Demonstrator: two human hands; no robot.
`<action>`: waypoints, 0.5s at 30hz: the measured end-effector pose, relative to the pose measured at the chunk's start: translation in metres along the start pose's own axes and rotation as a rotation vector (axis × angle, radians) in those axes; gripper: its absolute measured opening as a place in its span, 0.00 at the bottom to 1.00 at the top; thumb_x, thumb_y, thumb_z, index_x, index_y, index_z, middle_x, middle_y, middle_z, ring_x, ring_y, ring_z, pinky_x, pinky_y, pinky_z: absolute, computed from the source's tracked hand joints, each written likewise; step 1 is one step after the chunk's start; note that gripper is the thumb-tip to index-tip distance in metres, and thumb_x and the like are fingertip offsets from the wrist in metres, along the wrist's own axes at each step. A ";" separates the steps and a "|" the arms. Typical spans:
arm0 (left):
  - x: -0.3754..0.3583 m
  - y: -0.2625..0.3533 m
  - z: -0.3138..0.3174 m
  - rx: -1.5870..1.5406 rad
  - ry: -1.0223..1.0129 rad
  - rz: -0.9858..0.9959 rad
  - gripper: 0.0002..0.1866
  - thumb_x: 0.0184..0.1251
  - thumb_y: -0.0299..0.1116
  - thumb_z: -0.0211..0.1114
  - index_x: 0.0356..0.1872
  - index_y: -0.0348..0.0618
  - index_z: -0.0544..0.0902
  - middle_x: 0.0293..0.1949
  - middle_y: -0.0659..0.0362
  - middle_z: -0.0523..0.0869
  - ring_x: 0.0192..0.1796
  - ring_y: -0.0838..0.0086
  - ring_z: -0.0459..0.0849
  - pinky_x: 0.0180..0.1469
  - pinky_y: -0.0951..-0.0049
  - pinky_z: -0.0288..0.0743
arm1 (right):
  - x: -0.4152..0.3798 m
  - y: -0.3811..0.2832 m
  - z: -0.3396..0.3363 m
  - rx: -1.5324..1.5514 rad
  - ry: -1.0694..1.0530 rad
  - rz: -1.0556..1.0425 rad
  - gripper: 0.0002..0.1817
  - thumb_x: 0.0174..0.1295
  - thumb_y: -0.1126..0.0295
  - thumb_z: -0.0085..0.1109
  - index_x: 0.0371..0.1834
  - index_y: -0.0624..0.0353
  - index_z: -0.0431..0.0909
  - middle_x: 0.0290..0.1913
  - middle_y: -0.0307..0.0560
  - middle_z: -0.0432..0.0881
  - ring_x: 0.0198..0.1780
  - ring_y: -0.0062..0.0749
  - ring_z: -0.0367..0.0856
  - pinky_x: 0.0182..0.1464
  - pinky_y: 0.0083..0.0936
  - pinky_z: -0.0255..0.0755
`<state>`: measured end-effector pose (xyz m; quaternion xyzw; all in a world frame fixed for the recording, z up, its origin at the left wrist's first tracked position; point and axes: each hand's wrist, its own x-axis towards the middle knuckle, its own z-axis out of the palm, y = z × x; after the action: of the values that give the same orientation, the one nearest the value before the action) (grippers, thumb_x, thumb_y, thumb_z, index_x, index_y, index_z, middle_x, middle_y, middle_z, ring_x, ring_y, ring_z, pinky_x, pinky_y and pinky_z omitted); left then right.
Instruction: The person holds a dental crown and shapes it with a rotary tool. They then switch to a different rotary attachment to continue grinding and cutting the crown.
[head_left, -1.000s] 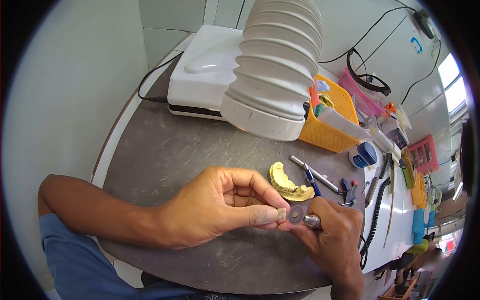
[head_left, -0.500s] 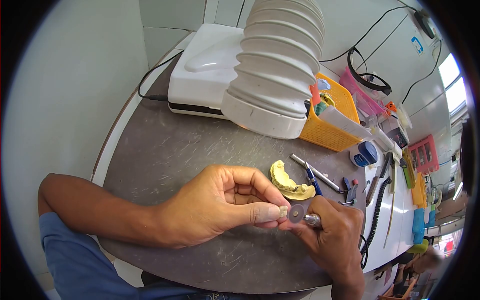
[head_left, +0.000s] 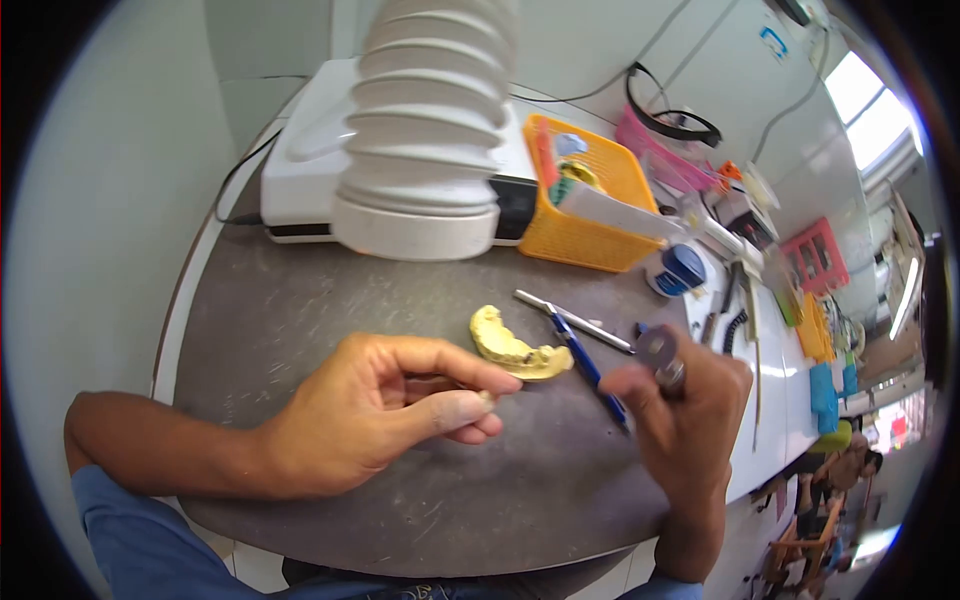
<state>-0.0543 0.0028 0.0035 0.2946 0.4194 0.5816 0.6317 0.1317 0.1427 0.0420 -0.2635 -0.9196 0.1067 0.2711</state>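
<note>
Between the thumb and forefinger of my left hand (head_left: 350, 420) is a small tooth-coloured dental crown (head_left: 487, 397), mostly covered by the fingertips. My right hand (head_left: 695, 420) is closed around a rotary handpiece (head_left: 671, 377), whose round grinding disc (head_left: 657, 346) points up and stands apart from the crown. A yellowish dental cast (head_left: 515, 352) of a tooth arch lies just beyond my left fingertips. Between the cast and my right hand lie a blue pen (head_left: 583, 362) and a slim silver instrument (head_left: 560, 313).
A ribbed white extraction hose (head_left: 420, 150) hangs over the grey worktop (head_left: 290, 310), before a white machine (head_left: 300, 165). A yellow basket (head_left: 585, 245) and a blue-white jar (head_left: 677, 270) stand at the back right. A person (head_left: 850, 470) is in the far right background.
My right hand has lifted the handpiece up and right, taking the disc away from the crown. My left hand still pinches the crown. The view has shifted, so surroundings appear further left.
</note>
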 end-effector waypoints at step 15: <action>-0.010 -0.006 0.014 1.069 0.058 0.513 0.01 0.59 0.19 0.65 0.31 0.33 0.81 0.33 0.54 0.87 0.38 0.75 0.87 0.45 0.75 0.81 | -0.046 0.055 -0.052 0.103 0.191 0.385 0.10 0.61 0.71 0.54 0.41 0.65 0.69 0.20 0.50 0.75 0.24 0.39 0.77 0.32 0.34 0.68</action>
<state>-0.0392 -0.0062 0.0065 0.6478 0.5869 0.4313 0.2233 0.2170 0.1663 0.0466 -0.4287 -0.8159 0.1779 0.3447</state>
